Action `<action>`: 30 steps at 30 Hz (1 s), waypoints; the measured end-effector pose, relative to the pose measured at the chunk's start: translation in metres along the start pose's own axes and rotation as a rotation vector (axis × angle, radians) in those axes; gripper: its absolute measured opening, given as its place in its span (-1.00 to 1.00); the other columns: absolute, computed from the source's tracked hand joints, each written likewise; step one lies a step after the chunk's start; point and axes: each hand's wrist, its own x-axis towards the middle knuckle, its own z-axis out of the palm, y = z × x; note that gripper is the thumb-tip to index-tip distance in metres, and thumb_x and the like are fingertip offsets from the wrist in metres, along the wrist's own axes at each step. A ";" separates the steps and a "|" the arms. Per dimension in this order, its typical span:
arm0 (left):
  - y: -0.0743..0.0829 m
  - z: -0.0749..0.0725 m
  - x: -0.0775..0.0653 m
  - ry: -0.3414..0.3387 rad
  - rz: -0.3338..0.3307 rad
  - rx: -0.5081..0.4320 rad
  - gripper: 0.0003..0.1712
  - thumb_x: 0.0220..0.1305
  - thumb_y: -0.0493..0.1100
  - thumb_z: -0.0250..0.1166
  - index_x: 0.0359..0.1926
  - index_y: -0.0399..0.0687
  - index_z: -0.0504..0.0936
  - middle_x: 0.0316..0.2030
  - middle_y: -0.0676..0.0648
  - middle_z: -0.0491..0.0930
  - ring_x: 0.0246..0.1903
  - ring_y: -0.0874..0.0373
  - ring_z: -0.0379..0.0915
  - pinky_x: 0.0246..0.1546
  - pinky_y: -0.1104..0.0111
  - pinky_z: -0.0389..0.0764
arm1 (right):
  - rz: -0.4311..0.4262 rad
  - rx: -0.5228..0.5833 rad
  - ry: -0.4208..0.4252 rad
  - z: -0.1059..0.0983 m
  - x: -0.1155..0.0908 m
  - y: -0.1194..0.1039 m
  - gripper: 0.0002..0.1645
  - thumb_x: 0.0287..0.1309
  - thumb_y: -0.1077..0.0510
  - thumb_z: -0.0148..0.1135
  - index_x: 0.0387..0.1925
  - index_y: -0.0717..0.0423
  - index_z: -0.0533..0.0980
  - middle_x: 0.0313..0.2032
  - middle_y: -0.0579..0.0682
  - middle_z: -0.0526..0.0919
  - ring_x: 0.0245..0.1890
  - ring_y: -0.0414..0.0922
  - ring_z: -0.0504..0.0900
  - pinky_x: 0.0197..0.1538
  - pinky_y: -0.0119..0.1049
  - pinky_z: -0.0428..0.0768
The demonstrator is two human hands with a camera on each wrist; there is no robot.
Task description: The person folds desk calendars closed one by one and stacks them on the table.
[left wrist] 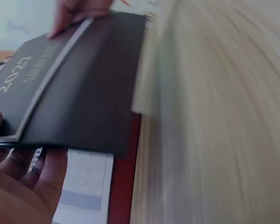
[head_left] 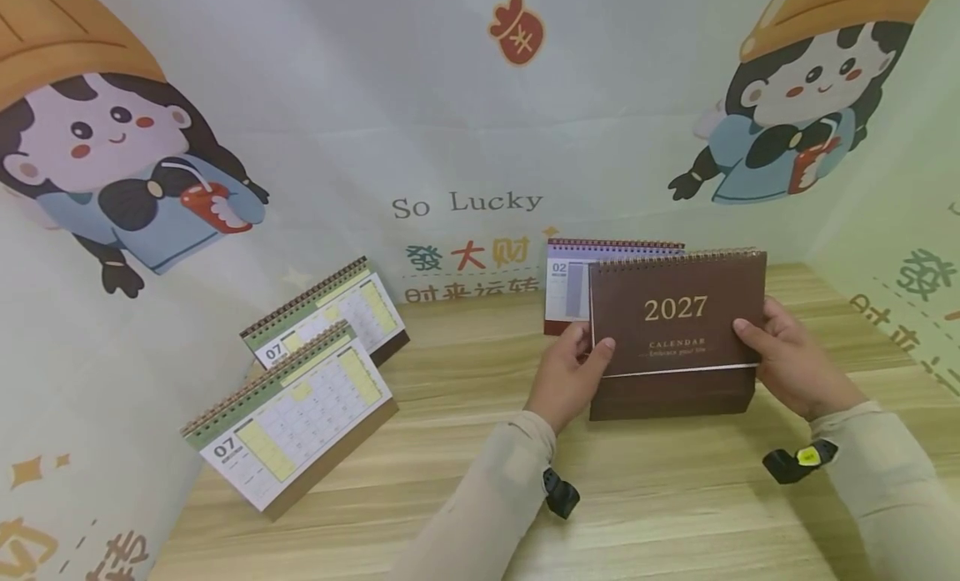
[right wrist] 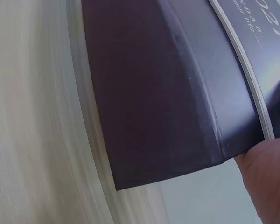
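A dark brown desk calendar (head_left: 675, 335) with "2027" in gold on its cover is held upright between both hands. My left hand (head_left: 572, 373) grips its left edge, the thumb on the cover and the fingers behind it. On the opposite edge my right hand (head_left: 798, 360) holds it the same way, thumb in front. Its spiral binding runs along the top. Partly hidden behind it stands another desk calendar (head_left: 566, 285) with a lilac "02" page and a red base. In the right wrist view, the brown calendar's base (right wrist: 144, 107) appears close above the wood surface.
Two desk calendars with green-topped "07" pages stand at the left, the nearer calendar (head_left: 300, 418) overlapping the farther calendar (head_left: 330, 314). They rest on a wood-grain table (head_left: 465, 448). A printed backdrop (head_left: 465, 106) rises behind the table and along its sides.
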 end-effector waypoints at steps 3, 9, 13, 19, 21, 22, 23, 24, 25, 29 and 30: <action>-0.002 -0.002 -0.003 -0.051 0.032 0.201 -0.75 0.50 -0.04 0.12 0.07 -0.03 0.50 -0.22 0.00 0.72 -0.37 0.29 0.53 -0.32 0.41 0.53 | 0.009 -0.025 0.031 -0.002 0.000 -0.001 -0.59 0.53 0.29 -0.14 0.28 -0.08 0.28 -0.01 -0.10 0.64 -0.08 -0.18 0.66 -0.14 -0.29 0.65; -0.002 -0.002 -0.005 -0.095 0.021 0.200 -0.74 0.50 -0.12 0.13 0.12 -0.07 0.46 -0.14 -0.08 0.72 -0.32 0.29 0.60 -0.30 0.44 0.57 | 0.066 -0.115 0.045 -0.004 -0.002 -0.002 -0.65 0.53 0.27 -0.12 0.23 -0.08 0.26 -0.06 -0.10 0.66 -0.12 -0.18 0.68 -0.14 -0.32 0.65; -0.002 -0.002 -0.004 -0.130 -0.026 0.102 -0.71 0.48 -0.18 0.16 0.15 -0.11 0.44 -0.11 -0.14 0.71 -0.29 0.23 0.66 -0.31 0.42 0.63 | 0.113 -0.201 0.042 -0.007 -0.004 -0.003 -0.68 0.54 0.25 -0.12 0.20 -0.10 0.23 -0.08 -0.12 0.66 -0.13 -0.19 0.69 -0.15 -0.32 0.66; -0.006 0.001 -0.003 -0.157 -0.097 0.063 -0.70 0.43 -0.25 0.20 0.12 -0.18 0.40 -0.07 -0.19 0.69 -0.31 0.16 0.67 -0.37 0.35 0.67 | 0.198 -0.404 0.022 -0.009 -0.005 -0.006 -0.65 0.54 0.23 -0.12 0.26 0.12 0.14 -0.10 -0.15 0.65 -0.14 -0.19 0.69 -0.15 -0.30 0.67; -0.007 0.002 -0.003 -0.166 -0.126 0.060 -0.69 0.42 -0.26 0.21 0.11 -0.18 0.38 -0.04 -0.19 0.67 -0.36 0.16 0.65 -0.43 0.27 0.68 | 0.228 -0.484 0.019 -0.009 -0.005 -0.007 -0.55 0.54 0.23 -0.12 0.31 0.31 0.07 -0.10 -0.13 0.64 -0.15 -0.19 0.69 -0.14 -0.28 0.67; -0.007 0.003 -0.003 -0.171 -0.140 0.059 -0.68 0.42 -0.27 0.21 0.12 -0.18 0.37 -0.03 -0.19 0.66 -0.40 0.17 0.64 -0.47 0.22 0.67 | 0.249 -0.521 0.023 -0.009 -0.006 -0.007 -0.49 0.54 0.22 -0.12 0.34 0.38 0.03 -0.09 -0.11 0.63 -0.16 -0.19 0.69 -0.13 -0.27 0.67; -0.008 0.004 -0.003 -0.177 -0.151 0.059 -0.67 0.41 -0.28 0.21 0.12 -0.17 0.36 -0.03 -0.19 0.65 -0.45 0.16 0.62 -0.51 0.18 0.67 | 0.268 -0.556 0.027 -0.009 -0.006 -0.008 -0.44 0.54 0.22 -0.10 0.36 0.44 0.00 -0.09 -0.07 0.63 -0.17 -0.20 0.69 -0.14 -0.27 0.67; -0.008 0.005 -0.004 -0.181 -0.158 0.065 -0.66 0.41 -0.28 0.22 0.12 -0.17 0.35 -0.04 -0.19 0.65 -0.49 0.16 0.61 -0.54 0.16 0.66 | 0.289 -0.583 0.032 -0.009 -0.007 -0.008 -0.40 0.53 0.21 -0.09 0.37 0.47 -0.03 -0.07 -0.01 0.63 -0.17 -0.20 0.69 -0.13 -0.26 0.67; -0.008 0.005 -0.004 -0.186 -0.165 0.066 -0.65 0.40 -0.29 0.22 0.13 -0.17 0.34 -0.05 -0.19 0.64 -0.53 0.15 0.59 -0.57 0.13 0.65 | 0.308 -0.608 0.032 -0.010 -0.008 -0.008 -0.37 0.53 0.22 -0.09 0.38 0.51 -0.05 -0.06 0.05 0.62 -0.18 -0.20 0.68 -0.13 -0.26 0.67; -0.012 0.009 -0.005 -0.198 -0.172 0.112 -0.61 0.39 -0.30 0.22 0.15 -0.19 0.32 -0.12 -0.19 0.62 -0.63 0.13 0.53 -0.65 0.17 0.62 | 0.364 -0.676 0.029 -0.011 -0.010 -0.007 -0.36 0.51 0.23 -0.05 0.37 0.53 -0.02 -0.04 0.25 0.58 -0.20 -0.20 0.67 -0.13 -0.28 0.65; -0.013 0.010 -0.006 -0.199 -0.176 0.123 -0.60 0.39 -0.30 0.23 0.16 -0.20 0.31 -0.14 -0.19 0.62 -0.64 0.13 0.52 -0.67 0.18 0.62 | 0.373 -0.683 0.028 -0.012 -0.010 -0.006 -0.37 0.51 0.23 -0.05 0.36 0.54 -0.01 -0.04 0.26 0.57 -0.20 -0.20 0.66 -0.13 -0.28 0.65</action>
